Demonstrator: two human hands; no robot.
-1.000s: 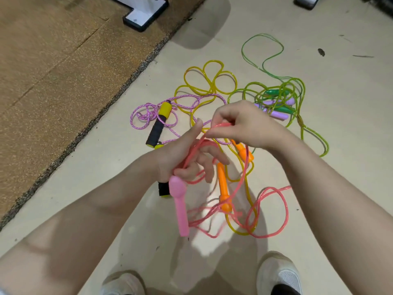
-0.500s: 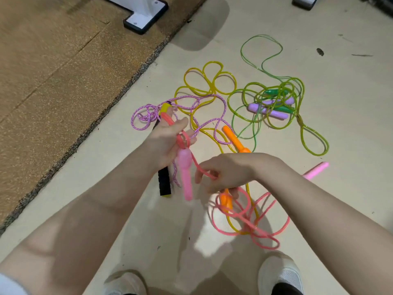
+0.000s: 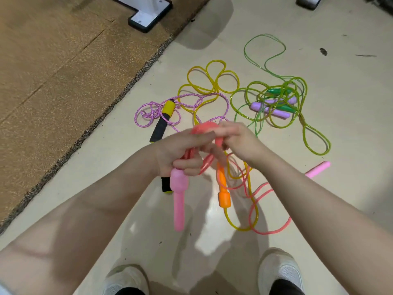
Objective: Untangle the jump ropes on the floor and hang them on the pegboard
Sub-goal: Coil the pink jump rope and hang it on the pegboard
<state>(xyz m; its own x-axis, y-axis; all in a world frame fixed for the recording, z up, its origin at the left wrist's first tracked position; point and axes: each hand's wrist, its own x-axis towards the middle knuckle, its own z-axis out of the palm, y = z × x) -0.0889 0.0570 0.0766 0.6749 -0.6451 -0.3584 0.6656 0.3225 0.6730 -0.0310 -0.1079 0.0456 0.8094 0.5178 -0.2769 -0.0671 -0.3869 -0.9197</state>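
My left hand [image 3: 180, 152] grips coils of the pink jump rope [image 3: 268, 228], and one pink handle [image 3: 179, 201] hangs down from that fist. My right hand [image 3: 238, 139] pinches a loop of the same pink cord beside the left fingers. The other pink handle [image 3: 318, 168] lies on the floor to the right. A yellow rope [image 3: 212, 81] with an orange handle [image 3: 223, 192] lies under my hands. On the left lies a purple braided rope [image 3: 148, 111] with a yellow-black handle [image 3: 162, 122]. A green rope tangle [image 3: 282, 96] holding green and lilac handles lies at the right. No pegboard is in view.
A brown carpet [image 3: 53, 71] covers the left side, its frayed edge running diagonally. A white stand foot [image 3: 148, 13] sits on it at the top. Another foot [image 3: 309, 2] is at the top right. My two shoes [image 3: 280, 271] stand at the bottom on the pale floor.
My right hand has risen from low near the orange handle up to the left hand, bringing a loop of pink cord. More pink cord is gathered in the left hand; less lies on the floor.
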